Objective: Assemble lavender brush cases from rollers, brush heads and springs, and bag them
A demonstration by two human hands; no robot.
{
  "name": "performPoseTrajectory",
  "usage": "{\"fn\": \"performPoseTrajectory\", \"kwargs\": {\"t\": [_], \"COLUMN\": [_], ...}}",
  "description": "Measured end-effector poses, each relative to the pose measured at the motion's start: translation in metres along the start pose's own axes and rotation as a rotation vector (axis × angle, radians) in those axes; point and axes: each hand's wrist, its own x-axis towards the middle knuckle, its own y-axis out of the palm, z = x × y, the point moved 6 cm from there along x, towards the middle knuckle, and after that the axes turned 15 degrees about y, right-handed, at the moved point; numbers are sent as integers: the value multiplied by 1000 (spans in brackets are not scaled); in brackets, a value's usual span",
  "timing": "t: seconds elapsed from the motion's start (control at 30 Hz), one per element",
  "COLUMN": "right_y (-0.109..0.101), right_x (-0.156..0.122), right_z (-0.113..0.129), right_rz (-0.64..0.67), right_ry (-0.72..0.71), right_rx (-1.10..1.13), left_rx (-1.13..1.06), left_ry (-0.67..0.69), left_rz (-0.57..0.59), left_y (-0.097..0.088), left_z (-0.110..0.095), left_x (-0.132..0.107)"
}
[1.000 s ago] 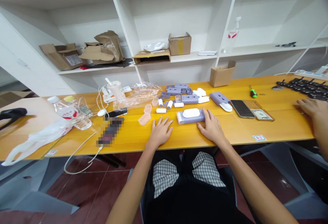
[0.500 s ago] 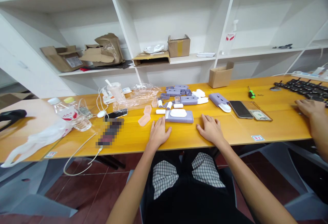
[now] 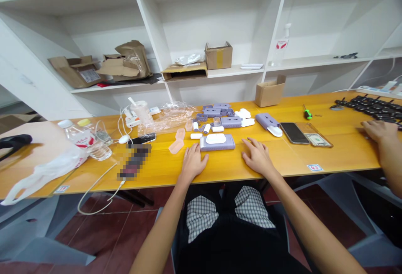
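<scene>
My left hand [image 3: 192, 161] lies flat on the yellow wooden table [image 3: 163, 167], fingers stretched out and holding nothing. Just past its fingertips sits a purple plastic case [image 3: 226, 143] with a white oval piece [image 3: 216, 138] on top. To the right of that case, my right hand [image 3: 256, 156] rests palm down with its fingers apart, also bare. Behind the case lie white cylinders [image 3: 217, 129], several more purple housings [image 3: 230, 122] and white flat parts [image 3: 248, 122]. Pink curved pieces [image 3: 176, 146] are left of my left hand.
A purple case [image 3: 266, 121], a phone [image 3: 294, 133] and a green screwdriver [image 3: 307, 114] lie to the right. Another person's hand [image 3: 380, 131] is by black parts [image 3: 373, 107] at far right. Water bottles [image 3: 91, 142], a cup [image 3: 142, 111] and a cable [image 3: 82, 201] are at left.
My right hand's fingers have shifted and spread slightly. The purple case sits a little further left in view. Otherwise both hands stay resting on the table.
</scene>
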Motion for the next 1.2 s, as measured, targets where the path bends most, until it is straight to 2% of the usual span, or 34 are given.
{"fn": "performPoseTrajectory", "kwargs": {"t": [0.27, 0.47, 0.87, 0.93, 1.03, 1.1, 1.2], "right_y": [2, -3, -2, -2, 0, 1, 1], "right_x": [3, -3, -2, -1, 0, 0, 0], "right_z": [-2, 8, 8, 7, 6, 6, 7], "right_rz": [-33, 18, 18, -3, -17, -8, -3], "right_ry": [65, -52, -43, -13, 14, 9, 2], "right_rx": [-37, -34, -44, -28, -16, -19, -27], "left_rx": [28, 21, 15, -22, -35, 16, 137], "left_ry": [56, 16, 42, 44, 84, 107, 7], "left_rz": [24, 4, -4, -79, -242, -296, -317], "left_y": [-2, 0, -2, -10, -39, -65, -99], "left_z": [-5, -3, -4, -1, 16, 37, 86], "left_x": [-3, -1, -3, 0, 18, 41, 78]}}
